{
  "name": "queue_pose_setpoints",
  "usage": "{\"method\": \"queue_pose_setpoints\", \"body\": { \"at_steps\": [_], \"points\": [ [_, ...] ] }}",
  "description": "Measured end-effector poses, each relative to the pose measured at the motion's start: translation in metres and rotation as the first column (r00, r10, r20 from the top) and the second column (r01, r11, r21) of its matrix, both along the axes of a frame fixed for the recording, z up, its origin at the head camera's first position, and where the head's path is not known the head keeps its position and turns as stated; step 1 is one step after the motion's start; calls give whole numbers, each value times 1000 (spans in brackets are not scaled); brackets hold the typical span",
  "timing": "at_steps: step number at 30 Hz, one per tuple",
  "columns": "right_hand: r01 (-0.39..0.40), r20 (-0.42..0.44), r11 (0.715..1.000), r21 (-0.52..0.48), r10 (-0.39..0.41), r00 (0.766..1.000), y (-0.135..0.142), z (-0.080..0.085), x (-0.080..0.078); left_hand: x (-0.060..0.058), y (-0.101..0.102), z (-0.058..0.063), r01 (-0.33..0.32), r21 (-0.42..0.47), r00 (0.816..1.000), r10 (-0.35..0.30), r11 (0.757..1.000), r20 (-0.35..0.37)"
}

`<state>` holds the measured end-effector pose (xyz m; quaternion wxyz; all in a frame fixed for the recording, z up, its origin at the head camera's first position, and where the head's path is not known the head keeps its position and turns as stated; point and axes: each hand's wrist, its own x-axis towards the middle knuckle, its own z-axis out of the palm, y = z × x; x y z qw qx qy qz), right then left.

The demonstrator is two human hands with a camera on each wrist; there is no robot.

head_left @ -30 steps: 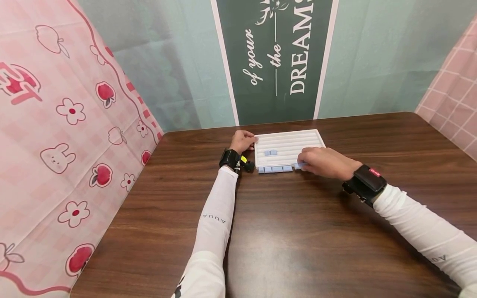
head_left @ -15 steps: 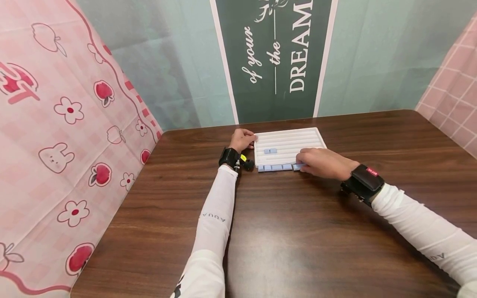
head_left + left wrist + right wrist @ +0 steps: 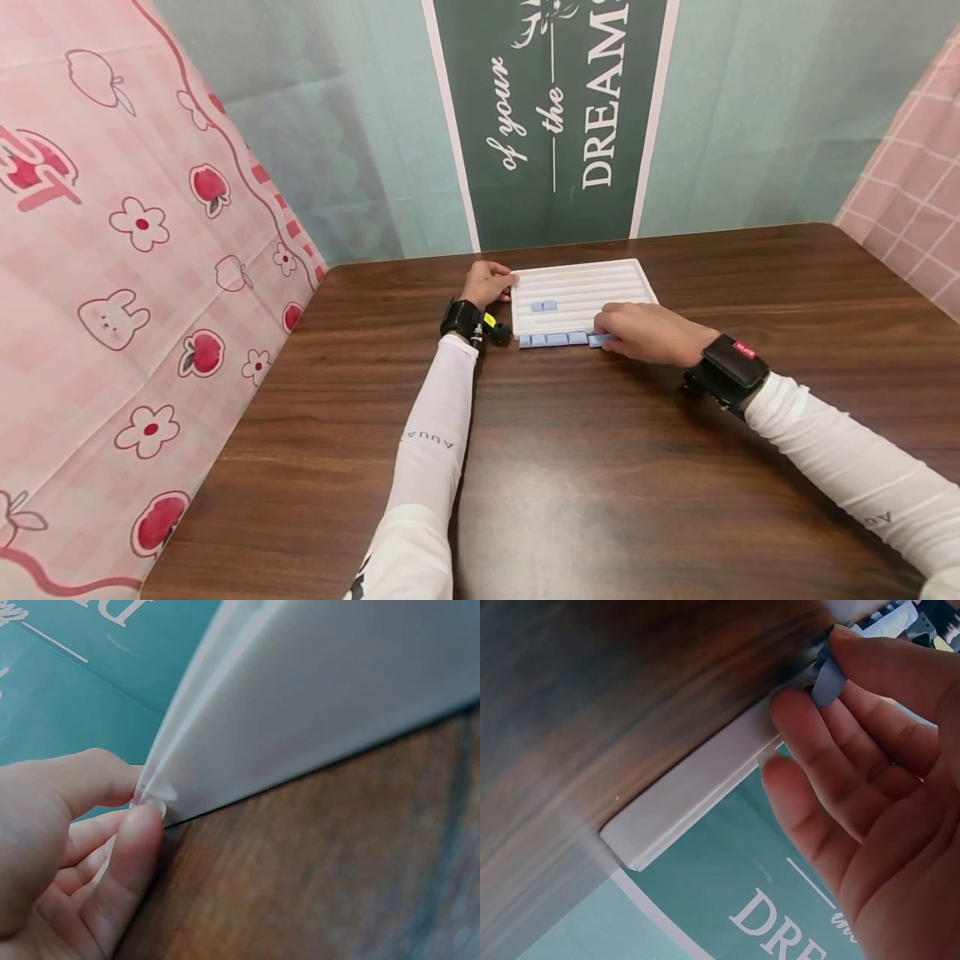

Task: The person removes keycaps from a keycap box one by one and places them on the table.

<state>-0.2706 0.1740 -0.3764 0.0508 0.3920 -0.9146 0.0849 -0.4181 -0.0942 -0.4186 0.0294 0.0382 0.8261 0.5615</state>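
Note:
A white ridged tray (image 3: 592, 287) lies near the far side of the wooden table. My left hand (image 3: 486, 284) pinches its left edge between thumb and fingers, and the tray's white side wall (image 3: 300, 712) fills much of the left wrist view. At the tray's front right edge, my right hand (image 3: 651, 332) pinches a light blue keycap (image 3: 829, 682) with thumb and fingers, partly hiding it. To its left, several light blue keycaps (image 3: 557, 340) stand in a row along the tray's front edge. Two more blue keycaps (image 3: 544, 306) sit together on a ridge inside the tray.
The brown wooden table (image 3: 570, 467) stretches toward me and to both sides. Behind it hangs a teal and green cloth (image 3: 555, 150) with white lettering. A pink printed cloth (image 3: 150, 292) borders the left, and a pink tile-pattern sheet (image 3: 915, 192) the right.
My right hand has slid slightly left along the tray's front edge with the keycap, closer to the row. My left hand has stayed on the tray's left edge.

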Motion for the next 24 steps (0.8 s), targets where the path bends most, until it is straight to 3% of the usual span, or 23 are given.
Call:
{"method": "queue_pose_setpoints", "body": {
  "at_steps": [8,18,24],
  "points": [
    [-25,24,999,-30,26,999,-2,1,1,0,-1,-1,4,1,1000,-4,1000,-1],
    [-3,9,1000,-25,4,1000,-1,-3,-2,3,0,0,9,20,1000,-9,1000,-25],
    [-17,-3,999,-31,16,1000,-1,-4,-4,12,1,4,12,33,998,-10,999,-61]
  ]
}}
